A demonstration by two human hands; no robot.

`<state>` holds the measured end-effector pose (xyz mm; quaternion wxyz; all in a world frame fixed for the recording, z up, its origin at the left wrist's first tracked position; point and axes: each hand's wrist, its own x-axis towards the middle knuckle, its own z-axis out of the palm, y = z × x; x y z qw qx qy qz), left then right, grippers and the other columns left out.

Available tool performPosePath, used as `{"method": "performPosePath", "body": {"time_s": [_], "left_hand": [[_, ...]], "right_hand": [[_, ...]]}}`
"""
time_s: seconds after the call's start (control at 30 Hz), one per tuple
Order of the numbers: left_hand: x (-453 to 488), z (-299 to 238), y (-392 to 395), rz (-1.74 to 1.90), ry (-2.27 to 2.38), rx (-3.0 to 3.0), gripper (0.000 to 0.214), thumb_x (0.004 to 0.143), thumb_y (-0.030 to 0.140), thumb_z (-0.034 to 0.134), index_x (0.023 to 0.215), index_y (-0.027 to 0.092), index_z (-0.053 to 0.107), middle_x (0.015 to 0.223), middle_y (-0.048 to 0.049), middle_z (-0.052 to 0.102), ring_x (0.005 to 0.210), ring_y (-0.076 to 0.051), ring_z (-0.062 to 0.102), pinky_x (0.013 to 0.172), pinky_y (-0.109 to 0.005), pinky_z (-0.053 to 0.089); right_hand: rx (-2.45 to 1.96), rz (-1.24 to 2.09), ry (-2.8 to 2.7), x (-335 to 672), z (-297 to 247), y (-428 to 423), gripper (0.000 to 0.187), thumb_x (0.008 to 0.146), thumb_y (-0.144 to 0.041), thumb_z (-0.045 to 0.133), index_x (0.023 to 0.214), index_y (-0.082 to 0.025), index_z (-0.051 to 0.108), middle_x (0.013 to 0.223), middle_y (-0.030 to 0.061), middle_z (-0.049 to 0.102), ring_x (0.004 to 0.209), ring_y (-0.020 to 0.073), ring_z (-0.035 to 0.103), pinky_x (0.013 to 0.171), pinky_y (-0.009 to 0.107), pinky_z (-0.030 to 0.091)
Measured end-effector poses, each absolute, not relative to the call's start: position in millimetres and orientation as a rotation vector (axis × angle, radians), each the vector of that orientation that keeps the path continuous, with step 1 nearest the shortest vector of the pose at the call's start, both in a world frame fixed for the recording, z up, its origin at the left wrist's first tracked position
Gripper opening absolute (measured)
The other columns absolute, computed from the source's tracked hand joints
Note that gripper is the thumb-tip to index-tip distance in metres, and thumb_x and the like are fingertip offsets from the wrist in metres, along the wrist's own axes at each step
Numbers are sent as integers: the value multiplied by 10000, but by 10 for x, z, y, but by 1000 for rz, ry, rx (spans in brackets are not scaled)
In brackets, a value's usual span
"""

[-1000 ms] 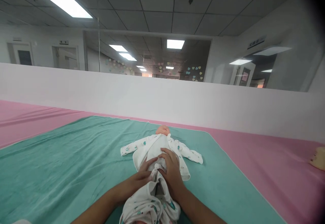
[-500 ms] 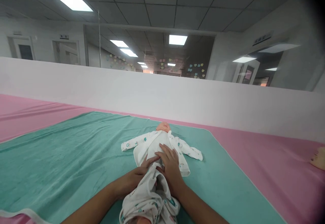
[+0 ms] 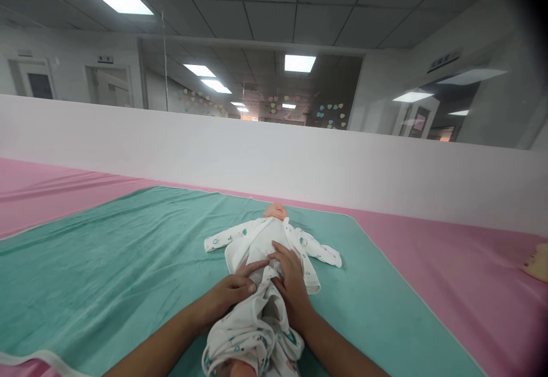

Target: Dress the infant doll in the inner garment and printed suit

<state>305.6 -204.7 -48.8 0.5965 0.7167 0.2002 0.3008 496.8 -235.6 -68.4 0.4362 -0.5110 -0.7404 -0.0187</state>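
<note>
A baby doll (image 3: 276, 211) lies on its back with its head away from me. It wears a white printed shirt (image 3: 320, 250), spread open at the front over a plain white belly. White printed pants (image 3: 240, 334) are bunched over its lower body. My left hand (image 3: 229, 297) rests at the doll's waist, its fingers stretched over the belly and the thumb beside the waistband. On the other side, my right hand (image 3: 292, 280) has fingers spread on the belly while its thumb hooks the waistband. The doll's skin shows at the bottom, within the bunched pants.
Under the doll a teal blanket (image 3: 128, 263) covers part of a pink sheet (image 3: 471, 263). A white partition (image 3: 257, 154) runs behind, with a mirror or window (image 3: 257, 92) above it. Part of a skin-coloured object (image 3: 536, 263) shows at the right edge.
The top of the waistband has shifted slightly up and right along with my right hand. My left thumb shows more clearly beside the pants. The doll has stayed in place.
</note>
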Motion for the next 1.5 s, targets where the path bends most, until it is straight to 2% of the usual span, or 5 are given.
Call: {"method": "performPosePath", "body": {"time_s": [0.2,0.5,1.1,1.27,1.5], "left_hand": [[3048,-510,-2074,608,399,1634,247,804,376,594,662,194,682,1473,53,281,1383,-270,161,1120,-380,226],[3041,-573,-1970,646,446,1615,94,658,218,713,655,185,624,1418,25,388,1331,-300,285,1067,-355,309],[3091,-752,-1802,1116,730,1628,136,770,263,563,746,210,441,1071,-55,619,1066,-224,540,906,-338,399],[3110,-811,-1729,1112,746,1647,280,792,357,526,1038,222,528,1213,-66,551,1140,-230,502,933,-324,399],[3096,-745,-1806,909,842,1604,608,821,491,483,1370,260,360,1472,8,303,1359,-226,247,1077,-299,283]], "right_hand": [[-1243,-55,-1847,4967,-661,-2382,269,828,-244,458,1092,-206,499,1357,80,424,1262,224,359,1104,449,138],[-1282,-15,-1890,4955,-636,-2384,279,742,-116,489,981,-247,549,1250,23,529,1203,205,425,1093,437,129],[-1216,20,-1855,4888,-589,-2414,73,772,-235,583,734,-223,522,1071,2,634,1065,184,530,1071,435,117],[-1207,79,-1853,4904,-583,-2360,181,837,-259,509,663,-209,503,996,-14,665,1009,165,563,1050,443,148],[-1204,74,-1869,4938,-592,-2342,183,779,-312,598,677,-212,484,1015,2,661,1044,190,553,1042,458,198]]}}
